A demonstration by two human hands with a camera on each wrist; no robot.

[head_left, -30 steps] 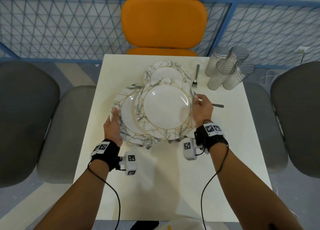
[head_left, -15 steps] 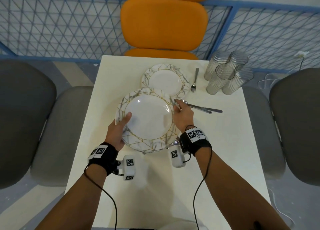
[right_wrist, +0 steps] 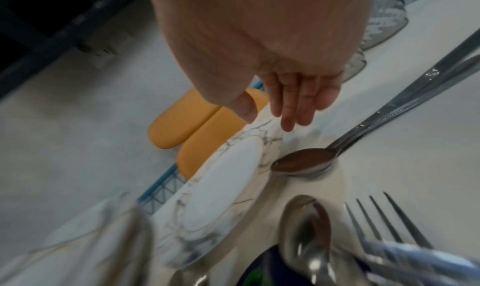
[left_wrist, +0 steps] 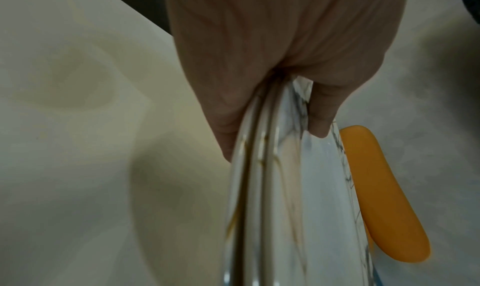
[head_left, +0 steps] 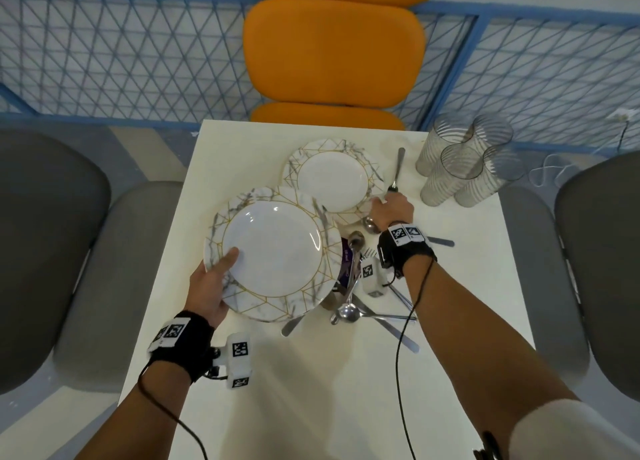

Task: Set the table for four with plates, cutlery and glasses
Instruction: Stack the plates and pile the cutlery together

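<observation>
Forearms reach out over the white table (head_left: 311, 373), both wrists strapped with black bands, and I see the left hand (head_left: 211, 286) low on the near-left side while the right hand (head_left: 393, 210) stretches farther out toward the table's middle.

My left hand grasps the stack of plates (head_left: 273, 251) at its near-left rim, thumb lying on the top plate's white face and the other fingers underneath; the left wrist view shows several rims pinched together between thumb and fingers (left_wrist: 319, 114). I cannot tell if the stack touches the table or is held just above it.

My right hand is released, fingers straight and spread loosely, hovering at the near-right rim of the single plate (head_left: 332, 179); whether the fingertips touch that rim I cannot tell. A fork (head_left: 396, 172) lies just right of that plate, its tines near my knuckles.

Loose cutlery (head_left: 363, 303) lies piled under my right wrist, spoons and forks crossing over something dark. Four ribbed glasses (head_left: 464, 165) cluster at the far-right corner. An orange chair (head_left: 332, 50) stands at the far side, grey chairs (head_left: 52, 251) at left and right, with blue mesh fencing (head_left: 121, 54) behind.
</observation>
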